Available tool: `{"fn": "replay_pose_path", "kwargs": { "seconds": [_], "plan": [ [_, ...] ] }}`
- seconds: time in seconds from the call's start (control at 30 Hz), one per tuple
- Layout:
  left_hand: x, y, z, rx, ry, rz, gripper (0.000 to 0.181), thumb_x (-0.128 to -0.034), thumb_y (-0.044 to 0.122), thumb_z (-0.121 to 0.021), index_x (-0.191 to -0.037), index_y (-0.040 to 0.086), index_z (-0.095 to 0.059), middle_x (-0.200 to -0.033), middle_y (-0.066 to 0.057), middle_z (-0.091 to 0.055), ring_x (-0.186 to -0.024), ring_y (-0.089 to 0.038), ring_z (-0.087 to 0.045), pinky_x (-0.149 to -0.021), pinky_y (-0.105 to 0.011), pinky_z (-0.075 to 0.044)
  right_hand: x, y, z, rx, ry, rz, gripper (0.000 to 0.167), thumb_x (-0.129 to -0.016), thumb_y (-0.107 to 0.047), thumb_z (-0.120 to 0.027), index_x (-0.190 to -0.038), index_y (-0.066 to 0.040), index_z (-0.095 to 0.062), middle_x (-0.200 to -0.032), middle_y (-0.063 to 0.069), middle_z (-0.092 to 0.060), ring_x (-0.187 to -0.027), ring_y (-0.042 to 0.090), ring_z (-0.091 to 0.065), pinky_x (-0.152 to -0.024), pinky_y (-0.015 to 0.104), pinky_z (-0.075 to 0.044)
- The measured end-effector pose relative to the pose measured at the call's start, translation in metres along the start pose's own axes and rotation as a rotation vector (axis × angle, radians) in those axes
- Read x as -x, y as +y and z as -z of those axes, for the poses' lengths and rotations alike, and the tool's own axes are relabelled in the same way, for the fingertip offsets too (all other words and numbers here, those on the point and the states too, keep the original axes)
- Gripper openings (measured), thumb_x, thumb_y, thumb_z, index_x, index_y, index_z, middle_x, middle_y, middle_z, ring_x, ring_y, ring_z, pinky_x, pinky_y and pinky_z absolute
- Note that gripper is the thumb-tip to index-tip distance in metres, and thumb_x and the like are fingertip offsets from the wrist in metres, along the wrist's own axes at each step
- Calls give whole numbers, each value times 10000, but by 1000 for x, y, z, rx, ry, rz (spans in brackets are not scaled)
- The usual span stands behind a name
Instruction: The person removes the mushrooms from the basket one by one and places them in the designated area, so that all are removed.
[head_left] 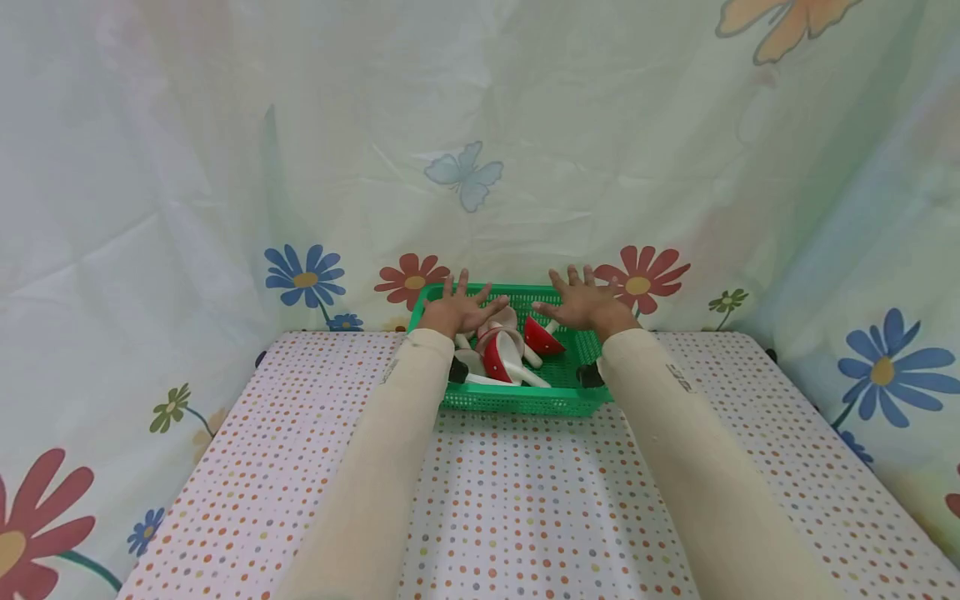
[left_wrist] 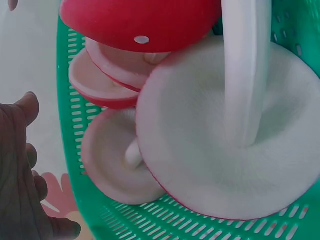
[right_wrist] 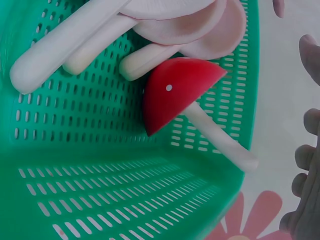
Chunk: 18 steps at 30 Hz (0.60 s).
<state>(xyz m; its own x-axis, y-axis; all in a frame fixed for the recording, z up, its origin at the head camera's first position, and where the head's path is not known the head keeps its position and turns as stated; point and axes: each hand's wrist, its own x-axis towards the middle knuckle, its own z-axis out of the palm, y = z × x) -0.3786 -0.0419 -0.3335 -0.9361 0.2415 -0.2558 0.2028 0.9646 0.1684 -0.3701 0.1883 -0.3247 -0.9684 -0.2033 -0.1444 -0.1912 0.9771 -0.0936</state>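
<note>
A flower-printed curtain [head_left: 360, 108] borders the dotted desk [head_left: 517, 500] at back and sides. The desk's surface stretches left, right and in front of the green basket [head_left: 532, 406], set midway along its far edge. Near the basket's 2 far corners, the left hand [head_left: 459, 312] and right hand [head_left: 585, 305] have fingers straight and apart. Red-and-white toy mushrooms [right_wrist: 172, 97] lie in the basket, below and between the hands.

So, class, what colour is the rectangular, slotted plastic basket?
The basket is green, clearest in the right wrist view.
</note>
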Motion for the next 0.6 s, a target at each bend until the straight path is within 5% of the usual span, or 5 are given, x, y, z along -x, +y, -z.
{"fn": "replay_pose_path", "kwargs": {
  "seconds": [0.23,0.37,0.5,0.6],
  "plan": [
    [3,-1,0,15,11,-31,766,-932,761,-89,-1583,361,-36,-1655,-59,178,-1527,-348,134,-1153,-680,-103,0,3,-2,21,2,14,848,-990,-591,-341,-1585,-80,-18,-1622,286,2,-1478,520,75,-1088,770,-45],
    [0,-8,6,29,-6,-106,747,-961,723,-129,-1587,317,-128,-1675,-76,-26,-1540,-345,5,-1176,-621,-153,6,11,-3,14,13,33,853,-989,-576,-369,-1584,-74,-20,-1620,291,3,-1477,525,65,-1078,779,-59],
    [0,-32,17,72,41,-257,614,-1031,542,-330,-1527,183,-381,-1560,-89,-403,-1452,-314,-346,-1154,-493,-316,17,25,-1,-20,20,67,840,-995,-537,-397,-1581,-62,-28,-1614,305,2,-1474,530,56,-1080,772,-89],
    [6,-60,19,168,128,-355,504,-1039,373,-453,-1441,74,-499,-1482,-110,-502,-1369,-314,-459,-1114,-475,-377,28,38,1,-69,32,104,819,-1005,-505,-408,-1580,-48,-44,-1609,314,-19,-1472,536,33,-1098,744,-117]
  ]
}}
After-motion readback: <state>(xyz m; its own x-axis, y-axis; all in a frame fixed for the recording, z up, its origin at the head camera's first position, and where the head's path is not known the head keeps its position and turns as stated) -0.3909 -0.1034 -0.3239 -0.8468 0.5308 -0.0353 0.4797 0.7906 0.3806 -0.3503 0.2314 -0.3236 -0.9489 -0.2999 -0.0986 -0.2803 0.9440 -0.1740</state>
